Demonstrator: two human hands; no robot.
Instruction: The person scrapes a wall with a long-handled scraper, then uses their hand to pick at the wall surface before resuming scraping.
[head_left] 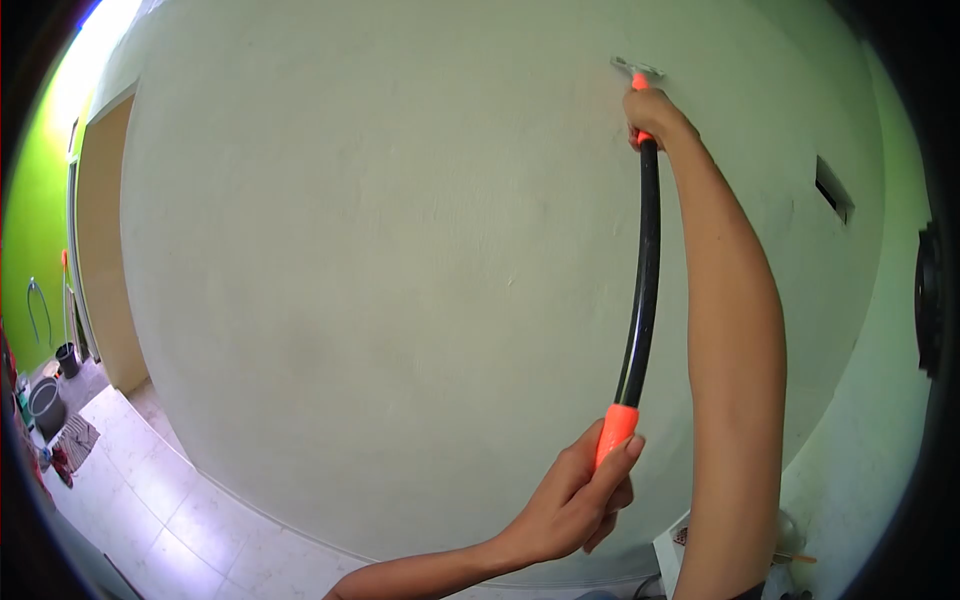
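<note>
A long black pole (645, 270) with orange ends stands nearly upright in front of the pale wall (380, 250). My left hand (580, 490) is wrapped round the orange grip (617, 428) at its lower end. Higher up, my right hand (653, 115) holds the orange upper part, with the arm stretched upward. Just above that hand, a flat grey head (640, 69) sits at the top of the pole, at or close to the wall; contact cannot be made out.
A rectangular recess (832, 190) is in the wall at the right. Far left are a doorway (105, 240), a green wall (35, 210) and buckets (46, 402) on the floor. White tiles (180, 510) run along the wall's foot. A white object (668, 555) stands low at the right.
</note>
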